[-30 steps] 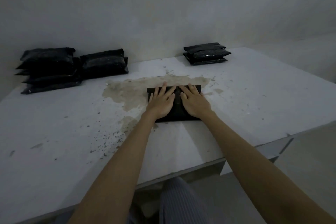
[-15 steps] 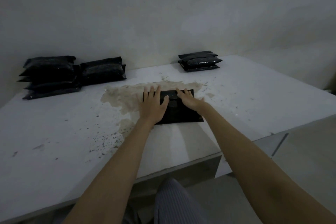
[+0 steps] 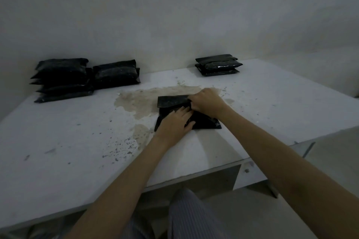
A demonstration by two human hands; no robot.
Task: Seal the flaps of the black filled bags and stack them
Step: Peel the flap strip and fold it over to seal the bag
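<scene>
Bag stacks (image 3: 64, 81) (image 3: 218, 64) line the wall; table (image 3: 272, 103) between lies open.

Both bare forearms extend forward from the lower frame edge, converging near mid-table. Left hand (image 3: 174, 122): palm down, fingers straight and together, pressing flat on the flat black plastic filled bag (image 3: 206, 122). Right hand (image 3: 206, 103): further forward, knuckles up, fingers curled, pinching the bag's folded flap (image 3: 171, 101).

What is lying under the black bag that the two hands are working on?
The black bag lies on the white table, partly over a brownish stain. How far the stain runs beneath cannot be seen; the bag, the left hand and the right hand cover it.
</scene>
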